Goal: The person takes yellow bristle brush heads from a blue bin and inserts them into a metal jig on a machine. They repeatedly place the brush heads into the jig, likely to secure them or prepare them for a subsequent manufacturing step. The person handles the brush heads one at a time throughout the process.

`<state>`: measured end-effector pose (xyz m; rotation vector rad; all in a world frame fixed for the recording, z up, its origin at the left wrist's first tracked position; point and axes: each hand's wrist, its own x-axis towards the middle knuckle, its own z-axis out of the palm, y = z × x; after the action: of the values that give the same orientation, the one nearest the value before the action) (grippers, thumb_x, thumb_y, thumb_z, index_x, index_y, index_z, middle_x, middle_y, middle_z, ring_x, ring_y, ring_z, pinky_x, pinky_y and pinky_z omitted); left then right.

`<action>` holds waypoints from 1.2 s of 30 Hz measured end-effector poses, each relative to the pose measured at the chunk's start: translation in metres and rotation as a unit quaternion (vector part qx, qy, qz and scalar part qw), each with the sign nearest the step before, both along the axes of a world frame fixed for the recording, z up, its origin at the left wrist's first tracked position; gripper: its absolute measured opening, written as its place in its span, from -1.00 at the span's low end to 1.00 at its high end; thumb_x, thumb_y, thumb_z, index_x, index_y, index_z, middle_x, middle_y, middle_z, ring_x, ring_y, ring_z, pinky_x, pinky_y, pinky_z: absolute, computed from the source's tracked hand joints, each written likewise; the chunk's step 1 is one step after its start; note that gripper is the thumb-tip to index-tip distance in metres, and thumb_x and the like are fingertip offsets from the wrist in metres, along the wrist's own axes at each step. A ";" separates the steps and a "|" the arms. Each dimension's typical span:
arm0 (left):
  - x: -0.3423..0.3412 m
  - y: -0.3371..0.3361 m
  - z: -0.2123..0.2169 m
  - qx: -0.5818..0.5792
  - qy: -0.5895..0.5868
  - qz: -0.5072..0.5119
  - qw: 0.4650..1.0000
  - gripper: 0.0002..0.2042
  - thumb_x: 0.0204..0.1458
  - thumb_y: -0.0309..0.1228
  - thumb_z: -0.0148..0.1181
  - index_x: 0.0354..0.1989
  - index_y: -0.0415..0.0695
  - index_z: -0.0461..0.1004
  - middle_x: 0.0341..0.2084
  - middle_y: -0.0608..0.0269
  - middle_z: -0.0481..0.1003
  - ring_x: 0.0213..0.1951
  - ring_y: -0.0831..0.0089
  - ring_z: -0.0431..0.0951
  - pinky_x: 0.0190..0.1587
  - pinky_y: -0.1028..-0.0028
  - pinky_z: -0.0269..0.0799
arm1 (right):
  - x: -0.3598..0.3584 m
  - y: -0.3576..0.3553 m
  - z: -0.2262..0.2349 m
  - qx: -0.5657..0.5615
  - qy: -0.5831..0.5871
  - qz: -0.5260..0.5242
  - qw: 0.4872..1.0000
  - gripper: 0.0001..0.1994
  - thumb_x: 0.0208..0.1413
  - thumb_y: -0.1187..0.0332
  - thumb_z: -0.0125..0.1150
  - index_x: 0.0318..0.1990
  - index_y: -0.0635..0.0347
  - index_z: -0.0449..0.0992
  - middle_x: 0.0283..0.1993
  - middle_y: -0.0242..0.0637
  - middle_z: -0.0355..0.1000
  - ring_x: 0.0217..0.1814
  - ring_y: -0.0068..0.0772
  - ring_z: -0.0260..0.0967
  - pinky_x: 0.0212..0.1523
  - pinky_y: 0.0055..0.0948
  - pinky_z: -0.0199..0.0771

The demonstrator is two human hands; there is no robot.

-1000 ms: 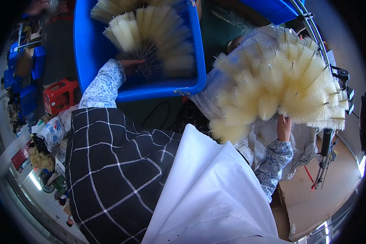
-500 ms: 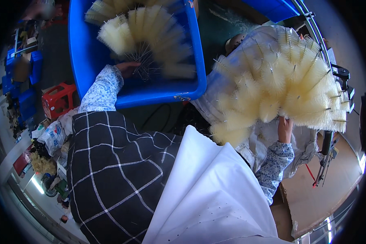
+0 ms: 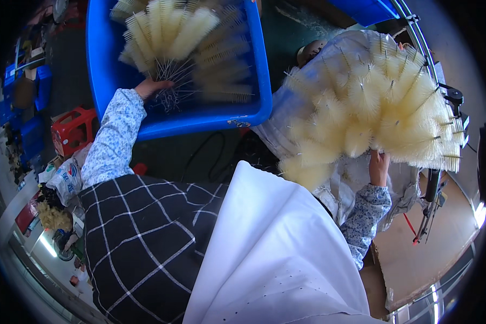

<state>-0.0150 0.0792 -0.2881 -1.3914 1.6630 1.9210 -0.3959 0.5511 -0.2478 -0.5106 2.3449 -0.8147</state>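
Note:
My left hand (image 3: 150, 88) is inside a blue plastic tub (image 3: 173, 130), closed round the thin wire handles of several cream-bristled bottle brushes (image 3: 170, 29). Their bristle heads fan out toward the tub's far side, and the handles end in small loops below the hand. More brushes to the right of these are blurred. On the right, my right hand (image 3: 379, 168) is closed at the lower edge of a large fanned bunch of bottle brushes (image 3: 362, 108). The bristles hide its fingertips and most of the handles there.
Under the right-hand bunch is a whitish plastic sheet or sack (image 3: 337, 183). A metal rail with a black clamp (image 3: 452, 97) runs along the right. To the left stands a red stool (image 3: 73, 132) near plastic bags (image 3: 65, 181). Cardboard (image 3: 421, 243) lies lower right.
My left hand has moved left and slightly up inside the tub, and the brushes there now spread in a more upright fan. My right hand and its bunch have hardly moved.

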 end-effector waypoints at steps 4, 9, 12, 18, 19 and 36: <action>0.001 0.007 0.029 -0.140 0.005 -0.110 0.984 -0.26 -0.40 -0.33 0.33 0.02 -0.25 0.09 -0.07 0.11 0.24 -0.01 0.34 0.21 0.07 0.44 0.04 | -0.001 0.000 -0.002 0.001 0.003 -0.006 1.000 -0.73 -0.03 0.45 -0.06 -0.14 0.36 0.26 -0.19 -0.13 0.28 -0.13 -0.25 0.18 -0.11 -0.42 0.14; -0.015 0.023 0.040 -0.141 -0.019 -0.188 0.972 -0.22 -0.44 -0.32 0.34 0.03 -0.25 0.06 -0.06 0.07 0.22 0.00 0.31 0.20 0.08 0.43 0.02 | 0.005 -0.006 0.004 -0.061 0.017 0.002 0.998 -0.74 -0.03 0.46 -0.05 -0.16 0.36 0.26 -0.22 -0.19 0.28 -0.18 -0.33 0.19 -0.15 -0.45 0.16; -0.005 0.021 0.021 -0.257 -0.020 -0.202 0.945 -0.20 -0.44 -0.29 0.33 0.04 -0.25 0.05 -0.05 0.07 0.21 0.01 0.31 0.19 0.08 0.44 0.03 | 0.002 -0.005 0.001 -0.100 0.014 0.016 0.995 -0.76 -0.03 0.45 -0.05 -0.17 0.35 0.27 -0.25 -0.22 0.29 -0.22 -0.38 0.19 -0.19 -0.48 0.17; 0.009 -0.006 0.012 -0.050 0.003 -0.074 0.996 -0.36 -0.38 -0.36 0.26 -0.03 -0.27 0.17 -0.14 0.14 0.31 -0.10 0.36 0.29 0.00 0.46 0.13 | -0.004 -0.007 0.003 -0.109 -0.077 0.001 0.991 -0.70 -0.05 0.40 0.06 -0.15 0.34 0.27 -0.22 -0.25 0.29 -0.21 -0.41 0.19 -0.18 -0.49 0.17; 0.007 -0.006 0.021 -0.032 -0.015 -0.049 0.998 -0.45 -0.34 -0.39 0.22 -0.08 -0.25 0.23 -0.21 0.17 0.36 -0.17 0.40 0.33 -0.05 0.47 0.17 | -0.005 -0.006 0.001 -0.128 -0.103 -0.008 0.986 -0.68 -0.06 0.39 0.09 -0.14 0.34 0.27 -0.21 -0.25 0.29 -0.20 -0.41 0.19 -0.18 -0.48 0.17; 0.029 0.012 0.140 -0.011 0.071 0.180 0.981 -0.69 -0.24 -0.29 0.17 -0.34 -0.23 0.35 -0.54 0.18 0.46 -0.56 0.46 0.49 -0.51 0.52 0.47 | 0.002 0.051 0.123 0.015 0.082 0.112 0.990 -0.47 -0.17 0.48 0.13 0.03 0.31 0.13 -0.05 -0.12 0.26 0.02 -0.27 0.18 0.03 -0.40 0.11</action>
<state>0.0141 0.0917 -0.1479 -1.6993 1.5816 2.2473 -0.3942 0.6026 -0.1248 -0.8396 2.3880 -0.6517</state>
